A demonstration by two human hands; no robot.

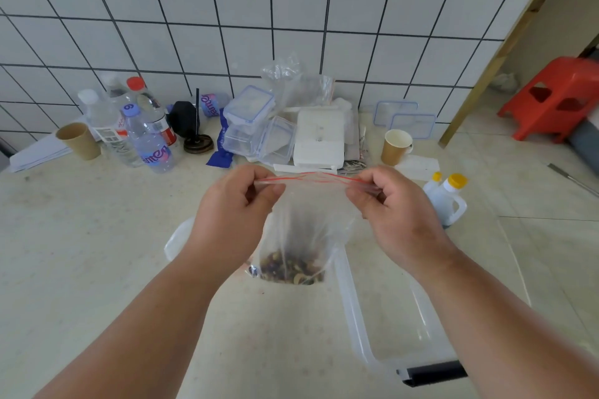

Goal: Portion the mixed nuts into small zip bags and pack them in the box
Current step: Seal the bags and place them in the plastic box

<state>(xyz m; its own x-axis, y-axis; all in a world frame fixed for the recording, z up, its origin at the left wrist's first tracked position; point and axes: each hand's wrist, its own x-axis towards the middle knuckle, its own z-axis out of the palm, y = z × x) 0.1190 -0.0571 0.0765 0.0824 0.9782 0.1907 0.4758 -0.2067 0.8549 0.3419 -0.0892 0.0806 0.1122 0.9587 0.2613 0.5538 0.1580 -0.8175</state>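
A clear zip bag [304, 223] with a red seal line hangs in the air over the counter, and mixed nuts [291, 267] fill its bottom. My left hand [233, 207] pinches the left end of the bag's top strip. My right hand [389, 204] pinches the right end of the same strip. Below and to the right sits a large clear plastic box [356, 317] with a black clip, partly hidden by my right forearm.
Along the tiled wall stand water bottles [146, 136], two paper cups [79, 141] [395, 146], stacked clear lidded containers [252, 126], loose lids [405, 120], spare plastic bags [298, 84] and a white box [319, 139]. Two small yellow-capped bottles [449, 197] stand at right. A red stool [557, 97] stands on the floor.
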